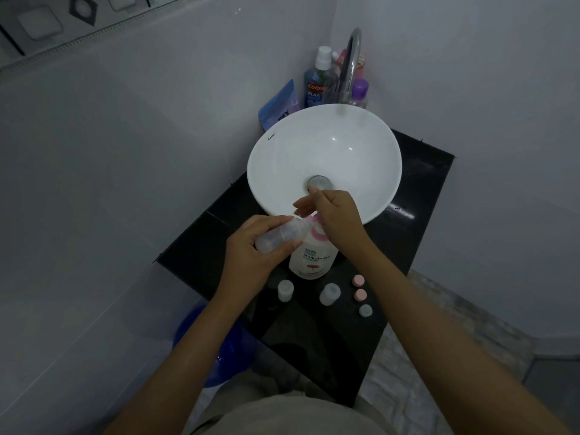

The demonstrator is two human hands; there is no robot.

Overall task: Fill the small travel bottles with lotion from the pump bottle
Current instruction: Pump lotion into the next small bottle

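Over pump bottle [313,257]: left hand [251,255] grips translucent cylindrical travel bottle [279,235].

Counter front [314,334] beyond caps [360,295]: bare

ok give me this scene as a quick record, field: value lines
left hand: holds a clear travel bottle tilted, mouth at the pump
right hand: rests on the pump bottle head
counter: black, two more travel bottles standing uncapped
caps: two pink, one pale, loose on the right
sink: white bowl behind the pump bottle
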